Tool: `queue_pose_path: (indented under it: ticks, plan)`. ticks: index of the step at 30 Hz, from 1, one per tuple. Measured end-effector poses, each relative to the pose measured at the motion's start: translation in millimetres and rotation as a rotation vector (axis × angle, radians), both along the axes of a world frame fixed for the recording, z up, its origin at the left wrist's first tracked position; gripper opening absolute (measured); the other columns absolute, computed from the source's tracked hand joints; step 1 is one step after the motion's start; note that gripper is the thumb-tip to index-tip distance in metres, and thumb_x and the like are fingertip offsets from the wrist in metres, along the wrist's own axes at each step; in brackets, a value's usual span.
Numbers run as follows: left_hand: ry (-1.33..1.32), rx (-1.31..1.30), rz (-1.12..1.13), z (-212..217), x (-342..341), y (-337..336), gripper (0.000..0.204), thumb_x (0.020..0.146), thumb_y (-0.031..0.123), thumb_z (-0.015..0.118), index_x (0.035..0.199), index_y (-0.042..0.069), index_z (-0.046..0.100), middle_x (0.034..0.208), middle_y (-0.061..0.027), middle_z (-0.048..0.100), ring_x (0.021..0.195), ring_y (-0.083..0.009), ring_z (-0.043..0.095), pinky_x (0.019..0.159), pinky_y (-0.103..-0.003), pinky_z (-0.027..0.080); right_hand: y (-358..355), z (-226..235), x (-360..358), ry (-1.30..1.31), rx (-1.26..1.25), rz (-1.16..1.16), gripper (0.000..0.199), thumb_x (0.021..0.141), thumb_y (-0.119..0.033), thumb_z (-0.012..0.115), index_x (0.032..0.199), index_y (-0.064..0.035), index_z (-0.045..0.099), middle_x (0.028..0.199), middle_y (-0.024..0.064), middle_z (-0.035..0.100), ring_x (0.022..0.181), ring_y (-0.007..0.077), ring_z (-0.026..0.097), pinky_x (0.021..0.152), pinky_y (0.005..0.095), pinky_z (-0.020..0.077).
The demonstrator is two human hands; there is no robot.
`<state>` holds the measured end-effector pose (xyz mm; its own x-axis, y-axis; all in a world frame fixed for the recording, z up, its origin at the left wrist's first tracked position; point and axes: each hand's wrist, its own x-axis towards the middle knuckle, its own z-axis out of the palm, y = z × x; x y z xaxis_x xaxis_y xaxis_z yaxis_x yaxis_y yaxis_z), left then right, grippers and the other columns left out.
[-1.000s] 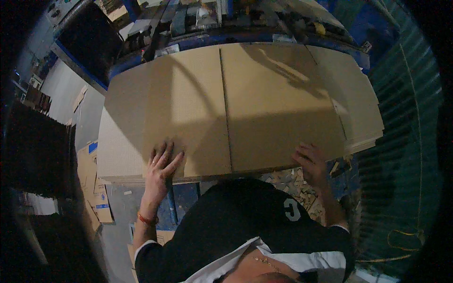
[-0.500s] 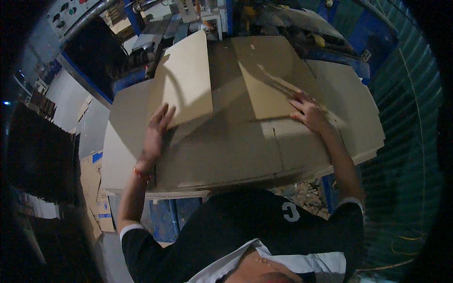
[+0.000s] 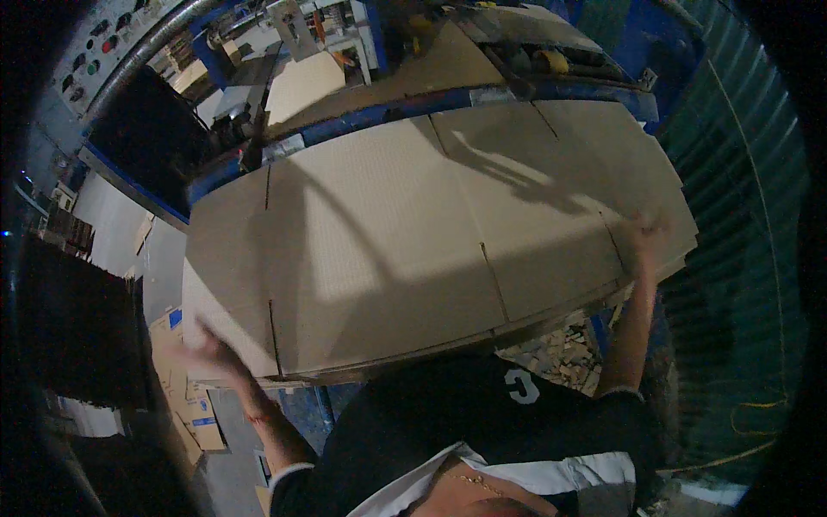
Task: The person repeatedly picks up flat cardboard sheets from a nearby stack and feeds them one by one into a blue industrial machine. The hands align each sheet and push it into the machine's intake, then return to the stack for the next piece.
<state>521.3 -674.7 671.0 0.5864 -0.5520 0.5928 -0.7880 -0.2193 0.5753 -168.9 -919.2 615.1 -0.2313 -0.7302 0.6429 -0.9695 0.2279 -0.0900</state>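
Note:
A stack of flat, slotted cardboard sheets (image 3: pixel 388 258) lies in front of me, with dark slits cut in from its long edges. My left hand (image 3: pixel 207 351) is at the near left corner of the stack, blurred, its thumb apart from the fingers and nothing visible in it. Over the right end of the stack is my right hand (image 3: pixel 650 231); its fingers are smeared by motion. Past the far edge, another cardboard sheet (image 3: pixel 422 73) lies on the machine bed, with a paler flap (image 3: pixel 306 89) at its left.
Behind the stack stands a blue-framed machine (image 3: pixel 332 125), with a control panel (image 3: pixel 99 52) at far left. Flattened cardboard (image 3: pixel 185 396) lies on the floor at left. Cardboard scraps (image 3: pixel 560 355) show below the stack. A green corrugated wall (image 3: pixel 741 233) rises at right.
The cardboard sheet with the pale flap has gone forward off the stack onto the machine bed. My hands have moved apart: the left back and leftward, the right outward to the right.

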Motion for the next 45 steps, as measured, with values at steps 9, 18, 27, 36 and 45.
queue_pose_path:
  ticks: [9, 18, 27, 36, 45]
  plan:
    - [0.280, -0.062, 0.612, -79.7, 22.1, 27.7, 0.040, 0.086, 0.015, 0.058, 0.116, -0.009, 0.049, 0.118, -0.0253, 0.050, 0.106, -0.0345, 0.050, 0.090, -0.047, 0.038, 6.3, -69.7, -104.0, -0.489, -0.043, -0.034, 0.058, 0.083, -0.035, 0.060, 0.128, -0.0030, 0.044, 0.130, 0.0189, 0.046, 0.112, 0.0358, 0.049, 0.090, 0.0463, 0.0425]
    - [0.945, -1.007, -0.251, -33.1, 61.6, 32.0, 0.040, 0.084, 0.017, 0.059, 0.115, -0.006, 0.050, 0.116, -0.0176, 0.052, 0.095, -0.0242, 0.056, 0.084, -0.031, 0.045, -6.4, 10.6, -91.8, -1.736, -0.485, 0.453, 0.046, 0.083, -0.014, 0.057, 0.125, -0.0012, 0.043, 0.124, 0.0139, 0.048, 0.111, 0.0266, 0.049, 0.090, 0.0392, 0.0423]
    - [0.594, -0.250, -0.211, -4.7, -24.5, 48.3, 0.036, 0.079, 0.003, 0.052, 0.114, -0.006, 0.053, 0.114, -0.0157, 0.055, 0.103, -0.0232, 0.054, 0.091, -0.034, 0.041, 161.2, 67.4, 88.5, -0.758, -0.152, 0.384, 0.036, 0.079, -0.010, 0.060, 0.114, -0.0011, 0.057, 0.109, 0.0111, 0.061, 0.100, 0.0220, 0.056, 0.085, 0.0350, 0.0443]
    - [-0.431, 0.613, -0.614, 0.6, -110.6, 13.7, 0.046, 0.080, 0.003, 0.055, 0.123, 0.018, 0.055, 0.134, -0.0137, 0.045, 0.127, -0.0316, 0.038, 0.105, -0.049, 0.028, 148.0, 26.5, 139.6, 0.058, 0.409, 1.144, 0.041, 0.074, -0.002, 0.055, 0.113, -0.0155, 0.061, 0.129, 0.0058, 0.051, 0.124, 0.0291, 0.042, 0.103, 0.0493, 0.0289]
    - [-0.432, 0.443, -0.612, -7.3, -80.9, -26.5, 0.058, 0.075, 0.011, 0.063, 0.130, 0.018, 0.048, 0.136, -0.0148, 0.041, 0.127, -0.0321, 0.037, 0.103, -0.049, 0.030, 64.1, 34.2, 140.6, 0.084, 0.495, 1.180, 0.057, 0.074, -0.020, 0.066, 0.128, -0.0149, 0.049, 0.138, 0.0087, 0.040, 0.128, 0.0299, 0.036, 0.106, 0.0463, 0.0272]
